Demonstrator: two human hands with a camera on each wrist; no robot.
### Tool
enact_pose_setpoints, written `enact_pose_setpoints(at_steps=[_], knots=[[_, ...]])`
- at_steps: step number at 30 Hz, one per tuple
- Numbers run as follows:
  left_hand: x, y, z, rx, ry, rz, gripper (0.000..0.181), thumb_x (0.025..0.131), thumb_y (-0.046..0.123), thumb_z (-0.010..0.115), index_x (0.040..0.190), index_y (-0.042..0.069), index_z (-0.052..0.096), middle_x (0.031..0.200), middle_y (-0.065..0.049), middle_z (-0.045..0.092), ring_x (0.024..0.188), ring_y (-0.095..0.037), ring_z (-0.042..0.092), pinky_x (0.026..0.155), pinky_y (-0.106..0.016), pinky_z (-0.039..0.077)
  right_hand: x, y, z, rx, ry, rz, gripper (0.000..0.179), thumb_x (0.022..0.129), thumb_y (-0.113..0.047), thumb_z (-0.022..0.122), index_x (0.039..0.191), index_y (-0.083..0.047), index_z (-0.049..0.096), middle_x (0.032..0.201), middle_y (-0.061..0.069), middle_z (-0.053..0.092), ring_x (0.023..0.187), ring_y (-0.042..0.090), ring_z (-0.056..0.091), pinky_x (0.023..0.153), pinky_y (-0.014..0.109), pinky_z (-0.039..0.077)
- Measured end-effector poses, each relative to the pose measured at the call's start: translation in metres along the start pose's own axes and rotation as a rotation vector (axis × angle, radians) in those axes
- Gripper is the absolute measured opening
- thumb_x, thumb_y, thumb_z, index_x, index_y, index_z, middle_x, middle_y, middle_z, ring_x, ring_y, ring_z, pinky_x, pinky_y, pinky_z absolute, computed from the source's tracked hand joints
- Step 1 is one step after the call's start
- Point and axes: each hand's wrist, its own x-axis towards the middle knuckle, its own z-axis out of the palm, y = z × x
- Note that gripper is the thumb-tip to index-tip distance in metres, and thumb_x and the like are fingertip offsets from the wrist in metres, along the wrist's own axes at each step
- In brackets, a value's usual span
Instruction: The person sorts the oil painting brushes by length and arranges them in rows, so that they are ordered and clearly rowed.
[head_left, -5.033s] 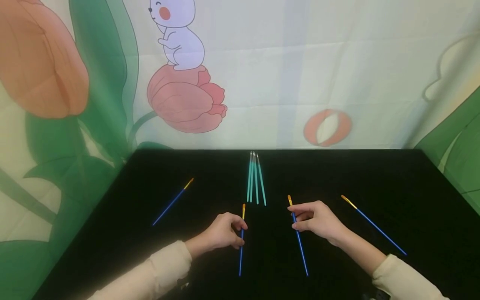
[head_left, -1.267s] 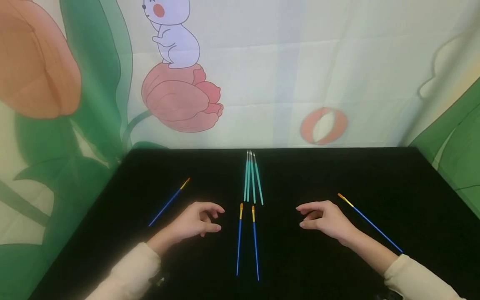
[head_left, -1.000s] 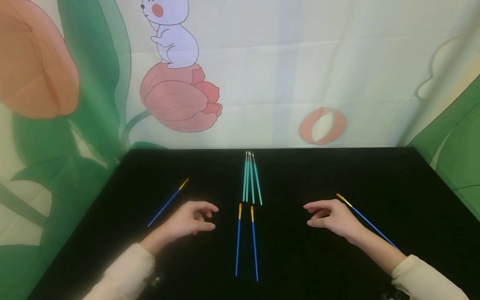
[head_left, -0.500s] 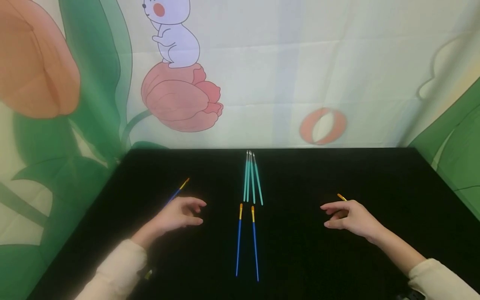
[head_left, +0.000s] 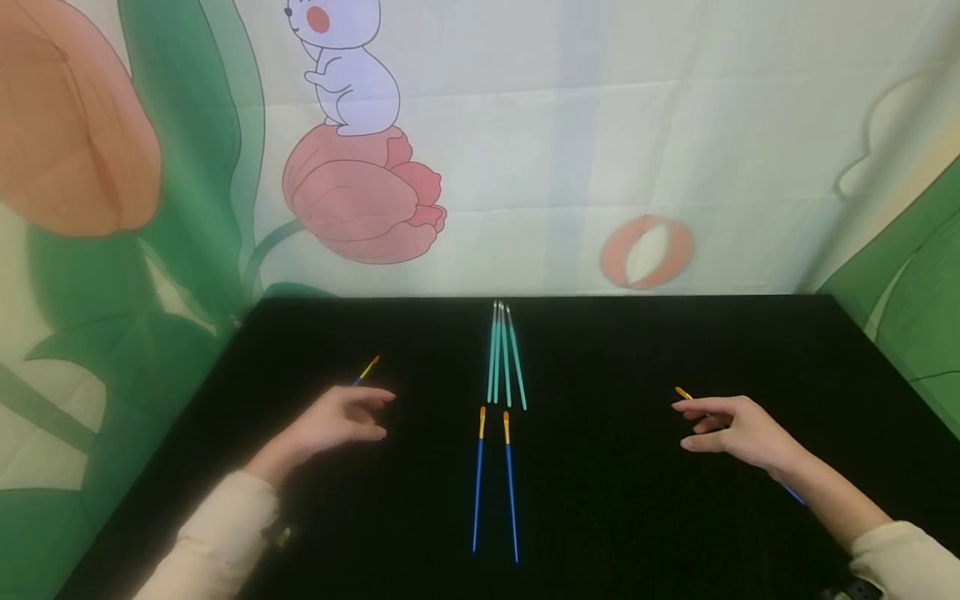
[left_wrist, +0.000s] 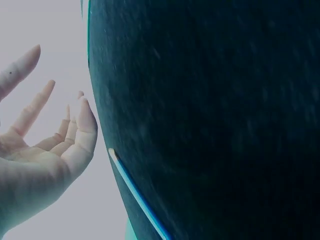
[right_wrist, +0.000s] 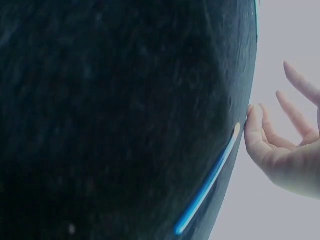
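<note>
My left hand [head_left: 328, 423] hovers over the left blue paintbrush [head_left: 366, 370], holding nothing, its fingers relaxed and spread from the thumb. Only the brush's orange tip, yellow ferrule and a bit of handle show past the hand in the head view; the left wrist view shows the blue handle [left_wrist: 140, 199]. On the other side, my right hand [head_left: 738, 429] is likewise relaxed, with fingertips close to the tip of the right blue paintbrush [head_left: 682, 393]. Hand and forearm cover most of that brush; its blue handle [right_wrist: 206, 189] appears in the right wrist view.
Two blue paintbrushes, one on the left [head_left: 477, 483] and one on the right [head_left: 512, 492], lie side by side mid-table. Behind them lie several teal paintbrushes [head_left: 501, 358], tips pointing away. The black table [head_left: 600, 358] ends at a printed curtain [head_left: 510, 167].
Earlier each hand held a blue paintbrush; both were set down together in the middle and let go. Since then the hands have moved apart, outward over the outer blue brushes.
</note>
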Motion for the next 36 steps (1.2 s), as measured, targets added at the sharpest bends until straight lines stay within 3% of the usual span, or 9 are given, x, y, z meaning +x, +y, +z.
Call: enact_pose_setpoints(at_steps=[9,16,29,36], knots=[[0.002,-0.011,-0.013,0.017,0.079,-0.015,0.055,0.073,0.011,0.071,0.125,0.005,0.053,0.125,-0.019,0.050,0.105,-0.036,0.053,0.080,-0.041,0.051,-0.005,0.009,-0.009,-0.084,0.056,0.014,0.056,0.078,-0.021,0.071,0.124,0.004,0.051,0.124,0.028,0.048,0.100,0.032,0.052,0.071,0.031,0.049],[0.009,-0.019,-0.020,0.074,0.118,0.012,0.052,0.073,0.011,0.072,0.122,0.003,0.055,0.126,-0.019,0.050,0.107,-0.038,0.050,0.081,-0.044,0.050,-0.007,0.019,-0.015,-0.146,0.093,0.051,0.055,0.075,-0.023,0.073,0.121,0.003,0.055,0.119,0.027,0.049,0.098,0.034,0.052,0.067,0.032,0.047],[0.017,-0.027,-0.041,0.134,0.091,-0.041,0.053,0.073,0.014,0.072,0.121,0.001,0.055,0.125,-0.025,0.048,0.108,-0.041,0.050,0.085,-0.049,0.046,-0.004,0.032,-0.024,-0.159,0.068,0.057,0.051,0.072,-0.016,0.074,0.116,0.004,0.058,0.119,0.029,0.044,0.097,0.035,0.049,0.067,0.033,0.046],[0.020,-0.033,-0.049,0.106,0.029,-0.090,0.051,0.076,0.008,0.068,0.124,0.001,0.053,0.128,-0.027,0.046,0.106,-0.040,0.053,0.083,-0.044,0.049,-0.002,0.035,-0.029,-0.142,0.011,0.059,0.052,0.069,-0.011,0.071,0.117,0.004,0.057,0.121,0.029,0.042,0.099,0.038,0.048,0.071,0.038,0.048]])
